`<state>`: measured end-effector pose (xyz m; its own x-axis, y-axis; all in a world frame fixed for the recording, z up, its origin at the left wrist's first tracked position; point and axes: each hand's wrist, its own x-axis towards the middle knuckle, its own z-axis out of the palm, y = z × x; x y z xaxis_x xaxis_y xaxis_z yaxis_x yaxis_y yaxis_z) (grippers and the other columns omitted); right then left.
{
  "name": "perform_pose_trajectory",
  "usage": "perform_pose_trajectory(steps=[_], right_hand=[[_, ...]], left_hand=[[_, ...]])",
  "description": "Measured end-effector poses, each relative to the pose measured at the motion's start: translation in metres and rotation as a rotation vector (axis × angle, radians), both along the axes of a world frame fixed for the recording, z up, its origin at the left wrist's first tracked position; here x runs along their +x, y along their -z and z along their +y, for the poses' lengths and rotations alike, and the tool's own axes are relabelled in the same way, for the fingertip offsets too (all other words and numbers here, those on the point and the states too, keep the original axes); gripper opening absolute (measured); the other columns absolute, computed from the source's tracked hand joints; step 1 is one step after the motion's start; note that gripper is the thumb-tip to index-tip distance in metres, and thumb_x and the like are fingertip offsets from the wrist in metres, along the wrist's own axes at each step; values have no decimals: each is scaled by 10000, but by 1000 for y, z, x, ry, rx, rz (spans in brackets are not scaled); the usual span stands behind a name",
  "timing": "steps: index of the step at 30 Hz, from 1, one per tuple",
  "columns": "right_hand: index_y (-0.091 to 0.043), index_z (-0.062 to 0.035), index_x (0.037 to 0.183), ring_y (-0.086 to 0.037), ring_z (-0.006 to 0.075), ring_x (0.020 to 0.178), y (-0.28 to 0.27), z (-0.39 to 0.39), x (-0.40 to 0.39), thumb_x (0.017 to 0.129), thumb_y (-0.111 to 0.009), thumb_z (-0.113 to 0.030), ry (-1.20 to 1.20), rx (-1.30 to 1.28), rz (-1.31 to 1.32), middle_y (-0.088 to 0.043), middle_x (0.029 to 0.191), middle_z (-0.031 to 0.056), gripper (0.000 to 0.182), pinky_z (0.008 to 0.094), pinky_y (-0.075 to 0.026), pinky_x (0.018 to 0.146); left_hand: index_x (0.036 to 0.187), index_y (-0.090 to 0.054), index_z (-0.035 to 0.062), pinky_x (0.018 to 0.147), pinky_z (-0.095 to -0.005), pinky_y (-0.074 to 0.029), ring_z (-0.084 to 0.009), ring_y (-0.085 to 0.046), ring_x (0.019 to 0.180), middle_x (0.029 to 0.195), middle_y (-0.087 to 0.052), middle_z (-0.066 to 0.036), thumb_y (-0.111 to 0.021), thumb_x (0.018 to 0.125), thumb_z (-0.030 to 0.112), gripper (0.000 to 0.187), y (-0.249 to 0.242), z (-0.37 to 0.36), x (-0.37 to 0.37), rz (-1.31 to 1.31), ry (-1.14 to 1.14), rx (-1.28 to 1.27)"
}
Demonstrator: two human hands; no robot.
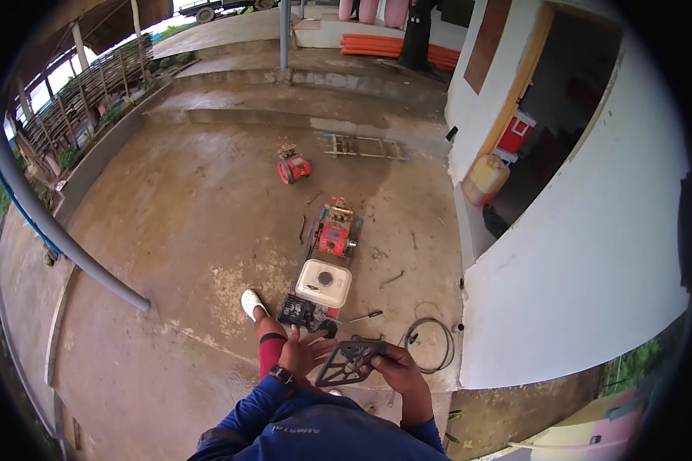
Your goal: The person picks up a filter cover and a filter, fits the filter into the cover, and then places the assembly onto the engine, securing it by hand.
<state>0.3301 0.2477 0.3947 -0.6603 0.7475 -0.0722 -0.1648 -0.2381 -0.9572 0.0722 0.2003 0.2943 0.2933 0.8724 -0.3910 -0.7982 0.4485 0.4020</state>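
A flat black openwork part (349, 364) is in my right hand (398, 369), gripped at its right edge in front of my body. My left hand (304, 352) has its fingers spread beside the part's left edge and holds nothing. Just beyond my hands stands a machine on a frame, with a black engine end (296, 310), a white tank (324, 283) with a dark cap, and a red pump (334, 240) at its far end. A screwdriver (367, 316) lies on the floor to the right of the engine.
Farther off are a second red pump (293, 167) and a metal ladder-like frame (367, 147). A wrench (391, 280) and a coiled black hose (447, 343) lie at the right. A grey pole (77, 250) slants at the left; a white wall (584, 284) with a doorway stands right.
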Motion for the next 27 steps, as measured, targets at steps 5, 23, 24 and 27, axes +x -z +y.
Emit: perform_pose_trajectory(steps=[5,23,24,27], right_hand=[[-672,-14,1178,-675,193,899,79,-4,-28,981,-652,-228,-81,-32,-617,-706,991,110,292,359,-529,825],[-669,16,1176,-640,146,836,84,4,-20,994,-637,-271,-158,9,-619,-698,943,46,341,289,-512,782],[-675,11,1172,-634,143,826,78,-1,-18,990,-643,-289,-113,-154,-483,-702,940,45,352,291,-512,785],[-696,-14,1155,-644,154,816,82,-11,-11,977,-660,-331,-33,-228,-362,-718,925,60,366,303,-518,786]], left_hand=[[1569,-284,113,1153,-557,-304,-420,-330,1450,1568,-354,-242,-248,916,816,960,-28,1,21,-348,-105,95],[1592,-271,179,1218,-507,-209,-364,-306,1470,1605,-328,-162,-277,880,854,981,-48,1,13,-300,-58,113],[1594,-262,179,1222,-508,-202,-365,-295,1479,1607,-326,-163,-262,882,853,980,-47,1,13,-320,-48,123],[1599,-238,164,1220,-512,-216,-372,-292,1484,1607,-317,-181,-243,889,848,986,-52,-3,13,-286,-45,151]])
